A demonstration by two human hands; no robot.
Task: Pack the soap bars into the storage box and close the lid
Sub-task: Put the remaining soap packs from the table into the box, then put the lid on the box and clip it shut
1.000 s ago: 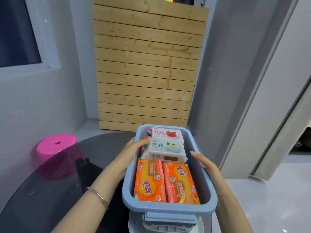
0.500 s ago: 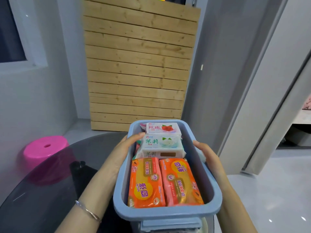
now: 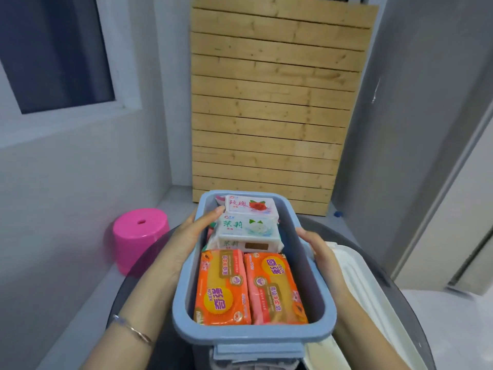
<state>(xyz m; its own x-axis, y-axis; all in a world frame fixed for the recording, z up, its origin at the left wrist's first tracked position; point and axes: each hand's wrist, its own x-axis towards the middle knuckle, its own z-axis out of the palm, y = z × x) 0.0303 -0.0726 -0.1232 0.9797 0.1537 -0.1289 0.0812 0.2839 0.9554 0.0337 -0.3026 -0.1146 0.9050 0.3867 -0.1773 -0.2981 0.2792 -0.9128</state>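
Now both hands are gripping the storage box (image 3: 250, 335) on the dark glass worktop (image 3: 380, 271). The left hand (image 3: 186, 236) is holding the left wall, one fingertip reaching over the rim to touch the white soap bars (image 3: 248, 228) stacked at the far end. The right hand (image 3: 317, 247), which was lying loosely beside the box a second ago, is now curling over the right rim. Two orange soap bars (image 3: 222, 287) are lying side by side at the near end of the box. A white lid (image 3: 354, 276) is coming into view on the right, just beside the box and not yet fitted. Packing is looking complete, so closing with the lid is probably becoming the step in hand.
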